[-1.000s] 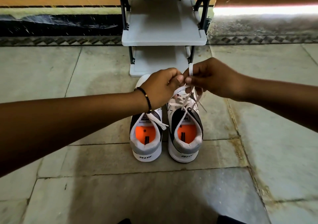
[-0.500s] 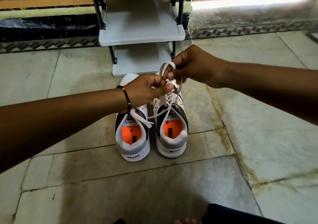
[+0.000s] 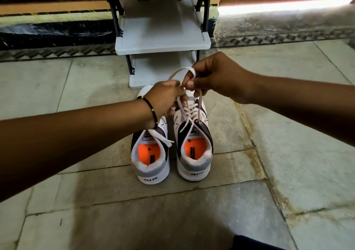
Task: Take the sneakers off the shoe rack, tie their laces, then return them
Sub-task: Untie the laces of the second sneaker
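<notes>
Two white, grey and black sneakers with orange insoles stand side by side on the stone floor, heels towards me: the left sneaker (image 3: 150, 158) and the right sneaker (image 3: 194, 149). Above the right sneaker, my left hand (image 3: 165, 98) and my right hand (image 3: 215, 76) both pinch its white lace (image 3: 180, 72), which arches in a loop between them. More lace hangs from my fingers down to the eyelets. The left sneaker's lace lies loose across its tongue. My left wrist covers part of the left sneaker's front.
The white shoe rack (image 3: 163, 36) with black posts stands just behind the sneakers against the wall, its two visible shelves bare. Stone floor slabs spread all around. A dark patch of clothing (image 3: 249, 243) shows at the bottom edge.
The lace loop between my hands has grown wider and now arches to the left of my right hand. The view has shifted a little, so the rack sits further right.
</notes>
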A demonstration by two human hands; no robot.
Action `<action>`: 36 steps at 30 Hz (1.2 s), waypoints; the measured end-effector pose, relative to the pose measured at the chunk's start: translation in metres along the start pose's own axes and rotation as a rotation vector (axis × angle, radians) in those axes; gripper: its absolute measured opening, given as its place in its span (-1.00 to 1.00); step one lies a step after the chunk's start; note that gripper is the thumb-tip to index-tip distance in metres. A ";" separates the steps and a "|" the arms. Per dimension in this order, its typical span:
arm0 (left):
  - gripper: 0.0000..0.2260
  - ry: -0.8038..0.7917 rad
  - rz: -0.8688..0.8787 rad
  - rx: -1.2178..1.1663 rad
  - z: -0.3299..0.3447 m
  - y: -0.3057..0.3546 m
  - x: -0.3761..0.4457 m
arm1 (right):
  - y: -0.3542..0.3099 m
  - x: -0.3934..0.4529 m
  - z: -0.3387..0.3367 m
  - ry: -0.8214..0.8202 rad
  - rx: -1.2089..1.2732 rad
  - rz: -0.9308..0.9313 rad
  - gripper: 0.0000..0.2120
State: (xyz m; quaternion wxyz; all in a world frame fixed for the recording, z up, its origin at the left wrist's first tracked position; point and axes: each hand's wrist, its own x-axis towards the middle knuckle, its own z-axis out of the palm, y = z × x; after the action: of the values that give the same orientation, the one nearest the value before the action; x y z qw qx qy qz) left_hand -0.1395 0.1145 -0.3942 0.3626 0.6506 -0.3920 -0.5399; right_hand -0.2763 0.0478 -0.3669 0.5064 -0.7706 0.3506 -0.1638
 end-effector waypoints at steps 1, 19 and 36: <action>-0.86 -0.006 -0.031 -0.103 -0.002 0.004 0.000 | 0.001 0.001 -0.001 0.022 0.021 0.005 -0.87; -0.72 0.350 0.202 0.069 -0.034 0.005 0.014 | 0.023 -0.003 -0.020 0.296 -0.185 0.344 -0.68; -0.56 0.043 0.225 1.035 -0.038 -0.043 0.028 | 0.049 0.001 -0.006 0.019 -0.521 0.279 -0.56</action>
State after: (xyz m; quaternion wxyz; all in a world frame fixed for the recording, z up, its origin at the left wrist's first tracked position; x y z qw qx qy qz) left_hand -0.0935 0.1092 -0.4382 0.0576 0.7095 -0.6670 -0.2199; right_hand -0.2978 0.0313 -0.4084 0.3060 -0.8173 0.4882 -0.0040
